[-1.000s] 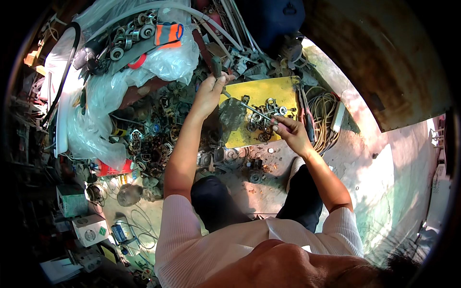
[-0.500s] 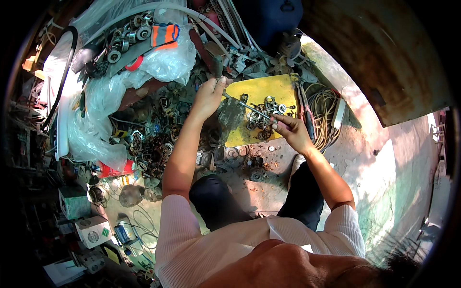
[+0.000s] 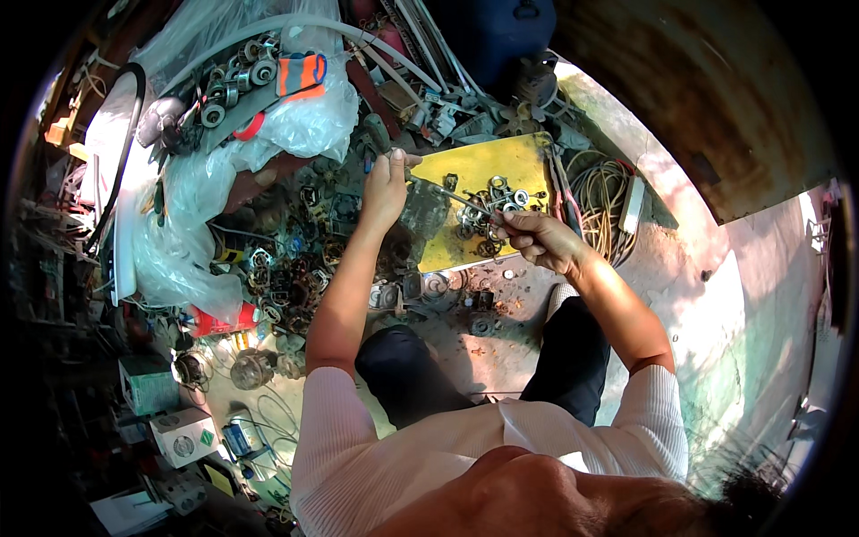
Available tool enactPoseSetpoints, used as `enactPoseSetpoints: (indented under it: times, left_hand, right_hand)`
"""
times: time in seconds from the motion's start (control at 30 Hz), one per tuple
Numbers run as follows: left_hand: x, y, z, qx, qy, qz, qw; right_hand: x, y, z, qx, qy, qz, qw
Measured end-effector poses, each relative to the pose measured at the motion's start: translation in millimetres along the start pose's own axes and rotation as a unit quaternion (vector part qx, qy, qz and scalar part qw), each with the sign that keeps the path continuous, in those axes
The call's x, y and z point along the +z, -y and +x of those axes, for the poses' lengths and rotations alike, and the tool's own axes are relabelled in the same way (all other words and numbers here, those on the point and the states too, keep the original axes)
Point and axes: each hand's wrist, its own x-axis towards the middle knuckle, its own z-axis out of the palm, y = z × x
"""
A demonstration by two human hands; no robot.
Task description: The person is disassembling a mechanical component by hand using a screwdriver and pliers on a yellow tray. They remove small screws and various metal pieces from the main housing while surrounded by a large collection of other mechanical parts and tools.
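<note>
My left hand [image 3: 387, 192] is closed, with a dark, thick handle-like piece [image 3: 376, 133] jutting out above it; its kind is unclear. A slender metal rod [image 3: 458, 198] runs slantwise from beside the left fist to my right hand [image 3: 543, 240], which pinches its lower end between thumb and fingers. Beneath the rod lies a yellow board [image 3: 447, 253], bearing a heap of small metal rings and parts [image 3: 498, 192]. A dark block [image 3: 424, 213] sits at the board's left edge, below the rod. My fingers hide both rod ends.
Greasy metal parts [image 3: 304, 277] crowd the ground to the left. Plastic sheeting [image 3: 183, 259] covers a surface with bearings [image 3: 262, 72] and an orange-grey glove [image 3: 301, 75]. A coiled cable [image 3: 595, 201] lies right of the board. A rusty panel [image 3: 716, 116] overhangs the upper right.
The dark handle-like piece above my left hand has tipped to the left. My left hand has turned slightly, and my right hand's fingers have curled in more around the rod's end.
</note>
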Motion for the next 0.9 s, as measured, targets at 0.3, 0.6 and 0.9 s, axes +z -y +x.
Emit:
enactPoseSetpoints:
  times: [0.3, 0.6, 0.9]
  left_hand:
    - [3, 1, -1, -0.017, -0.021, -0.012, 1.0]
    - [1, 6, 2, -0.016, -0.014, -0.032, 0.999]
    - [2, 13, 6, 0.005, -0.029, -0.027, 0.999]
  right_hand:
    - [24, -19, -6, -0.491, -0.171, -0.649, 0.555]
    - [-8, -10, 13, 0.069, 0.112, 0.251, 0.959]
    - [30, -19, -1, -0.401, -0.18, -0.606, 0.663]
